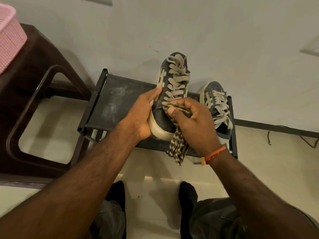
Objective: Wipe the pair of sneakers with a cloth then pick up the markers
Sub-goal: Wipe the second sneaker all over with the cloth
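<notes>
Between the hands: first sneaker (170, 94), left hand (143, 114) gripping its toe, right hand (191, 116) pinching the cloth (177, 144) against it. Second sneaker (215, 104) just right. Brace firmly, wipe toe-to-heel.

A dark navy sneaker (172, 94) with cream laces, stripes and off-white sole meets a black-and-tan checked cloth (177, 145); its twin (215, 104) looks bluer, perhaps from the light, on a dusty black rack (112, 100), beside a dark brown stool (34, 80), pink woven-pattern basket (8, 37) and orange wrist thread (215, 153)
</notes>
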